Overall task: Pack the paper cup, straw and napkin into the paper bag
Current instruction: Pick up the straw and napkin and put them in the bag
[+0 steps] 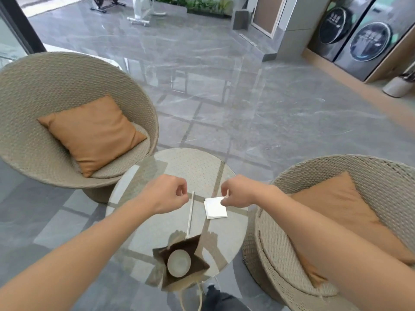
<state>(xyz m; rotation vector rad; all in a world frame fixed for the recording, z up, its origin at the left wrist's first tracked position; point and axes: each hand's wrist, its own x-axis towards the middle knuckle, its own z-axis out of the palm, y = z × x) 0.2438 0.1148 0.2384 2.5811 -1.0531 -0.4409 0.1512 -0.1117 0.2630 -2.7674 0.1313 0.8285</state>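
The brown paper bag (195, 245) stands open at the table's near edge, and the white paper cup (179, 263) sits upright inside it. A wrapped straw (190, 215) lies flat on the glass, running from the bag's rim away from me. Just right of it lies a folded white napkin (216, 208). My left hand (167, 194) hovers with curled fingers beside the straw's far end, apparently not touching it. My right hand (239, 191) pinches the napkin's far right corner, and a thin white edge shows lifted between its fingers.
The round glass table (226, 241) is small, with a woven base under it. Wicker tub chairs with orange cushions stand at the left (74, 122) and the right (336, 221). A grey marble floor stretches beyond. The bag's rope handle (190, 297) hangs over the near edge.
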